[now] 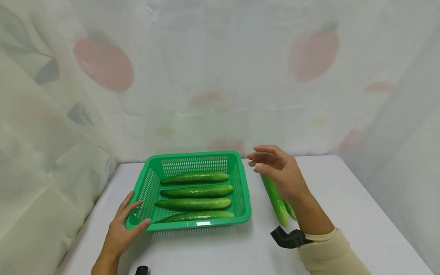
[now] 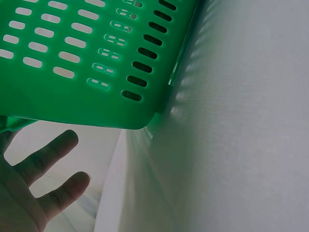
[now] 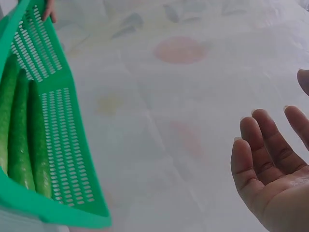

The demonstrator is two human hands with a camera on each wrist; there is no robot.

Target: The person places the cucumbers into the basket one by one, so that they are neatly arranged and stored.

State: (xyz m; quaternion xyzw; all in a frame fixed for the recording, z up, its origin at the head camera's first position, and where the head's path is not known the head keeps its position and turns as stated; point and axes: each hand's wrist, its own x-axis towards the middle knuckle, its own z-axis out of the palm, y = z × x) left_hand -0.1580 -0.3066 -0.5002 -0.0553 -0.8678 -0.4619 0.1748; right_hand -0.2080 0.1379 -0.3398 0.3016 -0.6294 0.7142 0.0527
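A green plastic basket stands on the table with several cucumbers lying side by side inside it. My left hand holds its near left corner, thumb on the front rim and fingers over the left rim. Two fingers of that hand show spread and free of the basket in the left wrist view. To the right of the basket, my right hand hovers in the air with loosely bent fingers and nothing in them. Below it, two cucumbers lie on the table, partly hidden by the hand and forearm.
The white table runs back to a pale curtain printed with red fruit. Similar sheeting hangs at the left and right sides. A small black object shows at the bottom edge, near the left forearm.
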